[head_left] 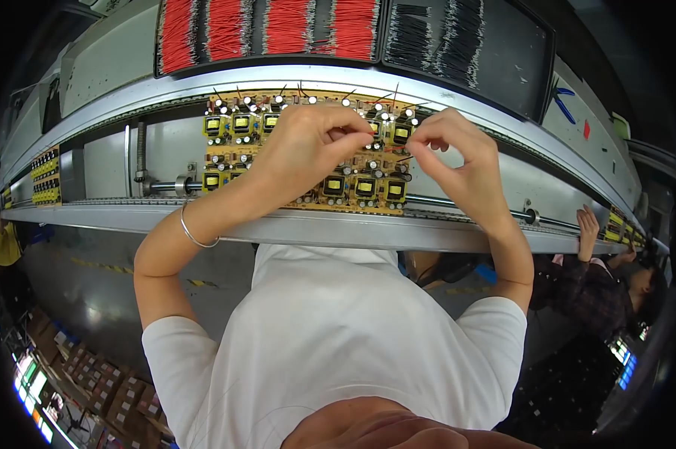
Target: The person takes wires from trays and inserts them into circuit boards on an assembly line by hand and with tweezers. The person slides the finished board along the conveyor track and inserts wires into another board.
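Left grip [308,144], right grip [464,159] pinched over circuit boards [350,193].

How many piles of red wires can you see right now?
4, side by side in the dark tray beyond the circuit boards: leftmost pile, second pile, third pile and rightmost pile. The picture's top edge cuts them off, so more may be hidden.

No text or numbers can be read.

Bright conveyor [338,231], dark fisheye edges, glare on floor [102,258], boxes [114,385] perhaps blurred
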A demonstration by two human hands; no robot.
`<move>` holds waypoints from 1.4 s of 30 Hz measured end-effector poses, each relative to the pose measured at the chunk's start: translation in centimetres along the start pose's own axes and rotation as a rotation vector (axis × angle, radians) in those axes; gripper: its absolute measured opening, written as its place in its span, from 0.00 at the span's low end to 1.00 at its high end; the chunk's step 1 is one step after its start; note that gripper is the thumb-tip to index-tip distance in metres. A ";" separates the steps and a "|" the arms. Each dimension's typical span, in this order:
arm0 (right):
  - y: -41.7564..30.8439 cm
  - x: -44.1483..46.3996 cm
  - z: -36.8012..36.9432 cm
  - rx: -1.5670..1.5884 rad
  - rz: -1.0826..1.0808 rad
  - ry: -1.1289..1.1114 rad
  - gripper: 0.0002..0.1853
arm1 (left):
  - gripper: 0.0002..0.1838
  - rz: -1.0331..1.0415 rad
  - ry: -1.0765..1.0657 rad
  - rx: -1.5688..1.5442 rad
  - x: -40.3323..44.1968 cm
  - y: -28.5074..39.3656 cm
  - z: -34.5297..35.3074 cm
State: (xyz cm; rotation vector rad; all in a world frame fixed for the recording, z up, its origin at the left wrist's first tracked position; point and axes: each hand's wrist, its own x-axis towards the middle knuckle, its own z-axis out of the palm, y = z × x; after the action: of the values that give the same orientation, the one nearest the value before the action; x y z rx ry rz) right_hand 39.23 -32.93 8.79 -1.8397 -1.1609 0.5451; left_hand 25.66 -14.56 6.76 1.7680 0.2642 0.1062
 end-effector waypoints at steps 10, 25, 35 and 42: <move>1.4 -0.8 1.2 -0.322 -0.130 -0.016 0.06 | 0.02 0.011 0.091 -0.045 -0.1 -0.8 0.1; 1.5 -1.0 1.7 -0.472 -0.174 -0.035 0.06 | 0.02 0.078 0.047 0.075 -0.4 -1.1 0.1; 0.3 -0.2 2.4 -0.511 -0.203 0.001 0.07 | 0.03 0.048 -0.029 -0.004 -0.8 -1.2 -0.1; 0.4 0.5 2.6 -0.166 -0.120 -0.028 0.06 | 0.05 0.257 0.026 0.194 -0.9 -2.2 -0.7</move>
State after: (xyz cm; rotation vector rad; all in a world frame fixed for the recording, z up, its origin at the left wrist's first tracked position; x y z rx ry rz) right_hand 37.70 -31.44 7.12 -1.8917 -1.3612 0.4180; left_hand 24.37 -13.68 4.86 1.9889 0.0657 0.2971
